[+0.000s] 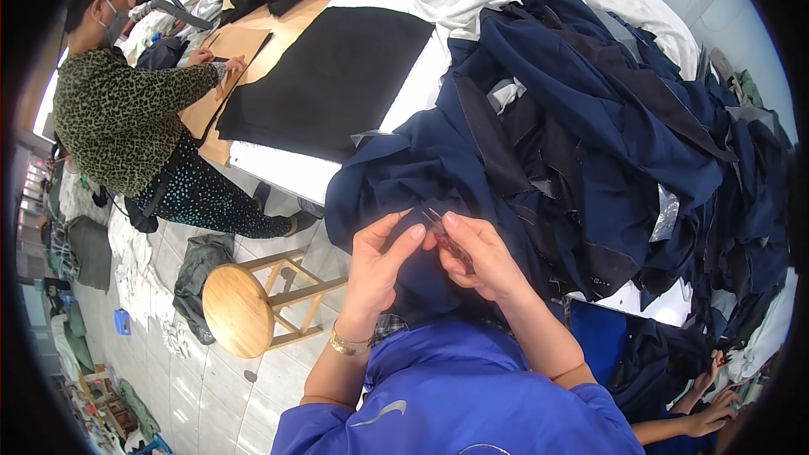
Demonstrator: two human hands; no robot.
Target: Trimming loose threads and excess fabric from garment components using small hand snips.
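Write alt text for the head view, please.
The left hand and right hand pinch navy fabric, the right holding small thread snips, beside a heaped pile of navy garments. At left, a co-worker works on brown card; a wooden stool stands nearby.

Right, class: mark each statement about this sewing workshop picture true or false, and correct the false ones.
1. The right hand holds small red-handled thread snips. True.
2. The left hand wears a gold-coloured wrist bracelet. True.
3. The round wooden stool stands on the table. False: it stands on the tiled floor.
4. The heaped fabric pile is bright yellow. False: it is navy blue.
5. The flat black cloth panel lies spread on the table. True.
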